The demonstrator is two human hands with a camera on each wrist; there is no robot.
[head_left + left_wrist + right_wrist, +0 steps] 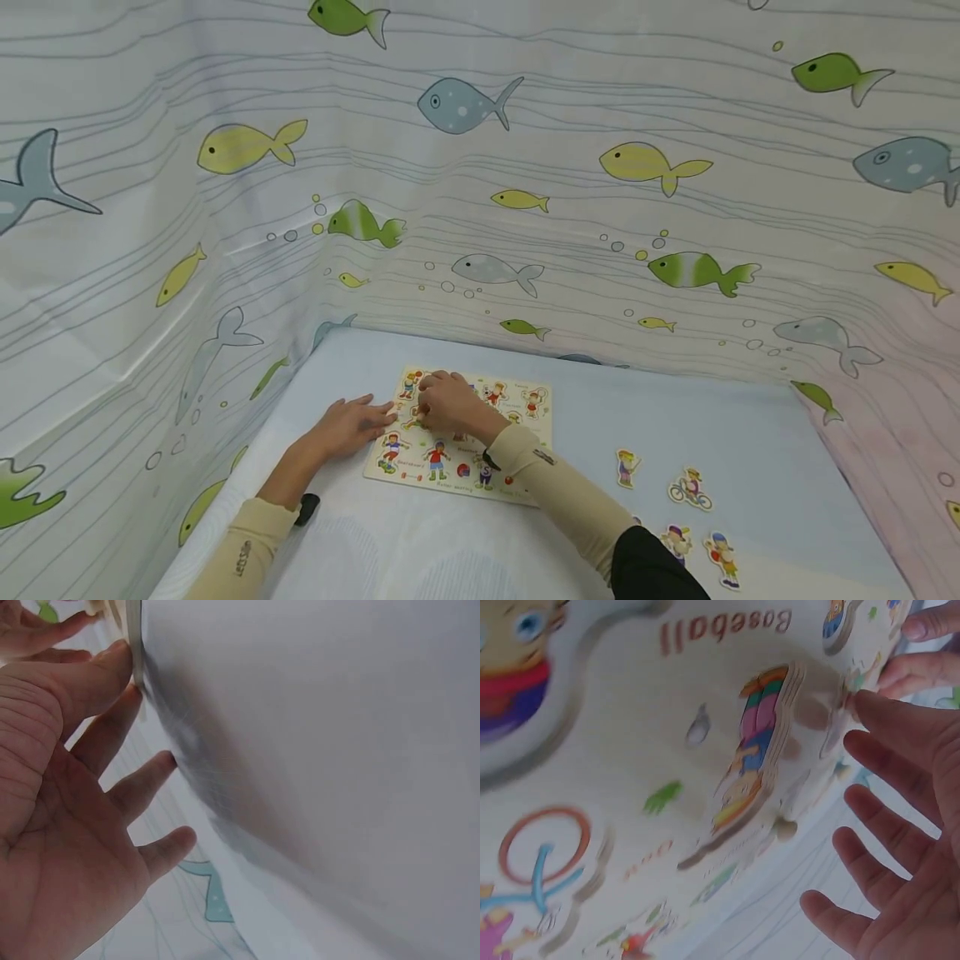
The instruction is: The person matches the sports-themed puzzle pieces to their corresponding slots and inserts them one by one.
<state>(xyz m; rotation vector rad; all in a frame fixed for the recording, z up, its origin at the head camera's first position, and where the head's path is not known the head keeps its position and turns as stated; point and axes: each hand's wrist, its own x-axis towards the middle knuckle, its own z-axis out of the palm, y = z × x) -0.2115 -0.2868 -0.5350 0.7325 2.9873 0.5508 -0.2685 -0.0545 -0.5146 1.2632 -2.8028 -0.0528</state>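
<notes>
The right hand [453, 407] reaches down over the upper left part of the puzzle board [542, 435]. Its thumb and index fingertip come close together at the board's surface, while the other three fingers stand spread and only lightly bent; whether it pinches a piece there, I cannot tell. The left hand [347, 427] is loosely spread, with thumb and index fingertip against the board's left edge and the remaining fingers free of it.

The board lies flat, slightly askew, on the pale table [390, 542]. Its lower row shows a skateboarder [392, 452], a figure in a red top [437, 461] and a figure with an S on the chest [486, 473] (partly behind the right wrist).

To the right of the board, well apart from both hands, loose pieces lie on the table: a figure with a stick [626, 468], a cyclist [691, 489], a figure in a purple cap [677, 540] and a figure with a ball [723, 560]. Beyond the table hangs a white cloth [577, 233] printed with wavy lines and green, yellow and blue-grey fish.
</notes>
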